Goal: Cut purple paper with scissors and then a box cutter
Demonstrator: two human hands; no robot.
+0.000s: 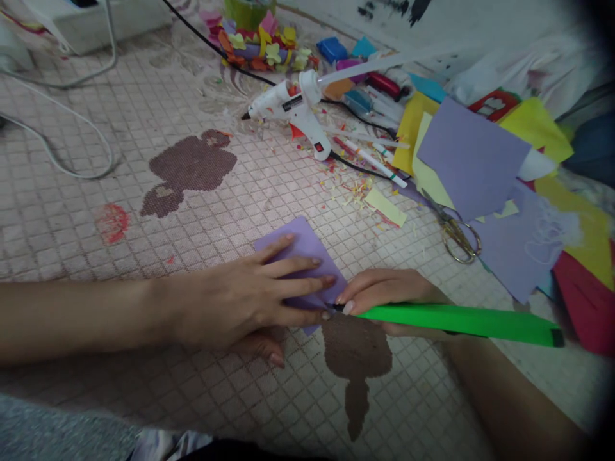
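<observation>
Beige checked cloth (pixel 269 186), pale wall (pixel 461 29) behind, left hand (pixel 245 291) spread on purple paper (pixel 310 241), right hand (pixel 391 287) gripping green tool (pixel 461 320)

No text legible; white glue gun (pixel 271 105) bears dark label (pixel 293 103), print too small.

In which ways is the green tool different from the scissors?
The green tool is in the right hand; the scissors lie loose, touched by no hand. The green tool has one long, straight body; the scissors have two looped, gold-coloured handles. Both are in the picture's right half.
</observation>
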